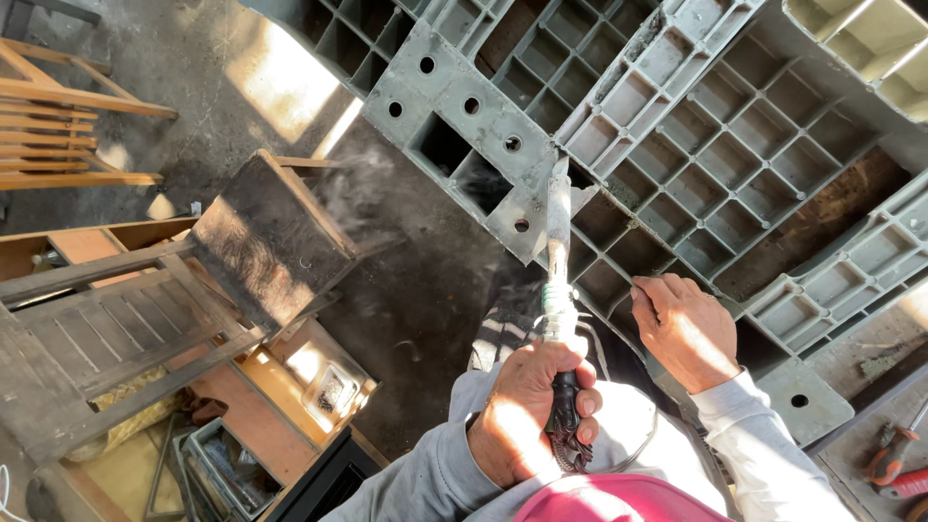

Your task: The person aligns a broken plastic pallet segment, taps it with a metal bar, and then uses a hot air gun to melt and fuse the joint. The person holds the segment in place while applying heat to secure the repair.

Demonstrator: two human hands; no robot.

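I see my left hand (527,406) closed around the dark handle of a soldering iron (558,290), its tip at 12 o'clock touching the grey plastic pallet (677,126). My right hand (686,329) pinches a thin wire (619,290) near it.

The left hand (530,411) grips the dark handle of a long soldering-type iron (558,290), its blade tip resting on the broken edge of a grey plastic pallet (677,126). The right hand (684,329) pinches a thin wire (619,300) against the pallet's ribs. A dark wooden stool (271,242) stands left
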